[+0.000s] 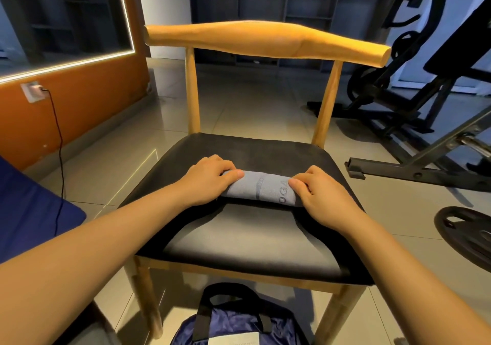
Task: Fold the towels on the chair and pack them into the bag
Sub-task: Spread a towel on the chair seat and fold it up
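Gripping a rolled grey towel (261, 188) at both ends (left hand (210, 178), right hand (321, 198)) on the chair seat (252, 148). Blue bag (239, 323) below.

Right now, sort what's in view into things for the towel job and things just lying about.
For the job: grey towel, rolled, gripped by left hand and right hand; chair; blue bag.
Lying about: weight plate; gym frame; wall cable.
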A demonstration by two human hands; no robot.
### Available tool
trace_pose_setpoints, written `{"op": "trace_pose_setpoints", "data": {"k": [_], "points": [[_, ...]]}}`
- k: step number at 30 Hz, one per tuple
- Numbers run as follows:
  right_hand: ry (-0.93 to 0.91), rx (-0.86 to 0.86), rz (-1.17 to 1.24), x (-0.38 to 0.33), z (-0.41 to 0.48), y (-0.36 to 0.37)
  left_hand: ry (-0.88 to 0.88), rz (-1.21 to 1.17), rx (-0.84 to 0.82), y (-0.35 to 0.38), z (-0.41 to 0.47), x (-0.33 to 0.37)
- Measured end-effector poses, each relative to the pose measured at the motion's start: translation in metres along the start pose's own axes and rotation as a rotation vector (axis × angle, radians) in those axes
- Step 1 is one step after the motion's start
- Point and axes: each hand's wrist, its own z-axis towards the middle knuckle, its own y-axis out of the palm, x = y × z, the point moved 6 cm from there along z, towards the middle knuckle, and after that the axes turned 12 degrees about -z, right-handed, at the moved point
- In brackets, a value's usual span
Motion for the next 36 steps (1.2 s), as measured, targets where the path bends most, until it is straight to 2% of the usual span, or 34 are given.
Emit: {"op": "trace_pose_setpoints", "data": {"k": [4,8,11,14,19,26,31,36], "points": [[0.065,0.033,0.013,0.005,0.014,0.010,-0.119,-0.133,-0.067,0.003,0.014,-0.003],[0.185,0.076,0.212,0.015,0.024,0.012,-0.238,-0.244,-0.101,-0.002,0.023,-0.010],[0.213,0.047,0.350,0.021,0.028,0.011,-0.301,-0.216,-0.221,-0.008,0.024,-0.013],[0.189,0.025,0.437,0.022,0.028,0.008,-0.288,-0.119,-0.343,-0.008,0.022,-0.008],[0.159,0.015,0.471,0.020,0.025,0.009,-0.301,-0.113,-0.425,-0.001,0.013,0.000],[0.161,0.088,0.415,0.015,0.015,0.004,-0.204,-0.137,-0.323,0.001,-0.003,0.018],[0.151,0.161,0.333,0.009,0.002,-0.004,-0.077,-0.301,-0.105,0.000,-0.016,0.021],[0.100,0.271,0.189,-0.003,-0.014,-0.035,0.082,-0.311,-0.089,-0.012,-0.028,0.042]]}}
